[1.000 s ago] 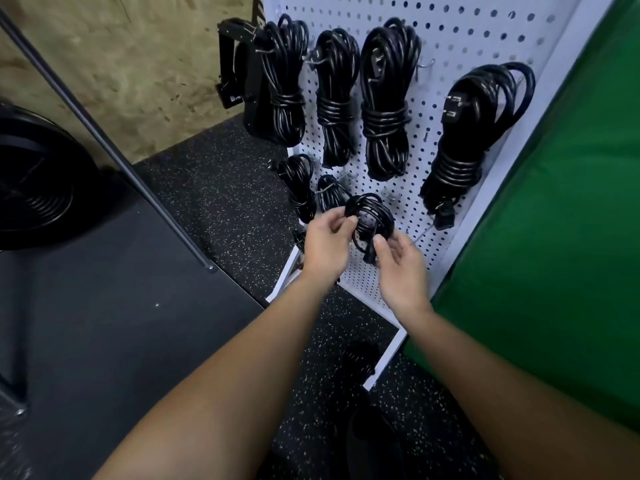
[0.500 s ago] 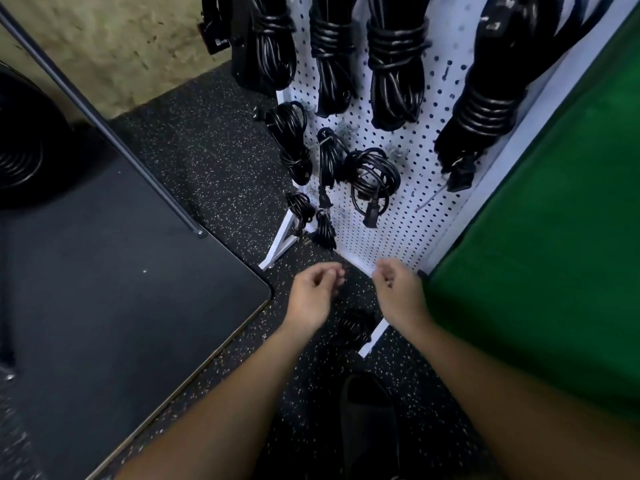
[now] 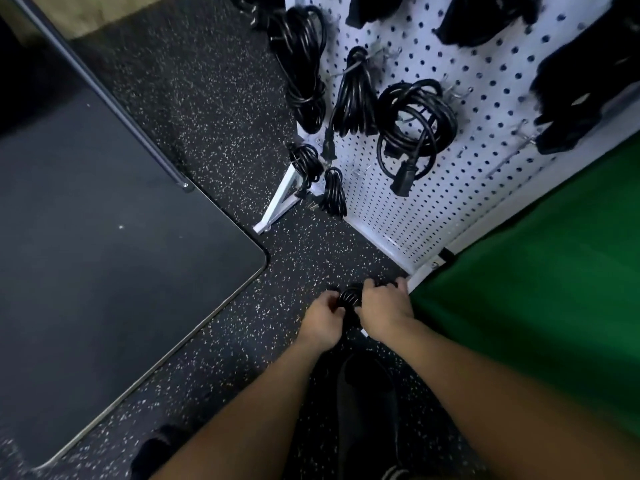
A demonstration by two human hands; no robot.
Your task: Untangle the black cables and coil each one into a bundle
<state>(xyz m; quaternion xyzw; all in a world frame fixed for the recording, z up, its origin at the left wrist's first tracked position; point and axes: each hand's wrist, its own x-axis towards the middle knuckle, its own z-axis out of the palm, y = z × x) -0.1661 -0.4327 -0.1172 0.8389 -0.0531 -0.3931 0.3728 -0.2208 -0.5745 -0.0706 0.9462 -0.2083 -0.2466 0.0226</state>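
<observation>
Reaching down to the floor (image 3: 221, 109), both hands now close on a black cable (image 3: 349, 298) lying at the foot of the pegboard (image 3: 485, 109), near the corner where it meets the green panel (image 3: 540, 271). Half a second ago both hands hung empty above that spot, fingers loosely curled; a second ago they were up at the board, seating a small coil on a hook. That coil (image 3: 414, 123) now hangs there untouched, one plug dangling below it.

Left hand (image 3: 322, 317): fingers curled around the left side of the floor cable. Right hand (image 3: 382, 304): fingers wrapped over its right side, fingertips hidden behind the cable. The cable between the hands shows several tight turns; whether it is tangled or already partly coiled cannot be told from this view.

Judgement: one bundle finished and stored, next cable picked up. Step in hand is the grasp and lift off the floor. Several bundles hang on the board already: a long one (image 3: 299, 60) at its left edge, a narrow one (image 3: 355, 95) beside it, two small ones (image 3: 306, 161) low down. Task appears well advanced; how many loose cables remain is not visible.

Also in view: a dark mat (image 3: 104, 237) on the left, and a dark shoe (image 3: 367, 403) between the forearms.
</observation>
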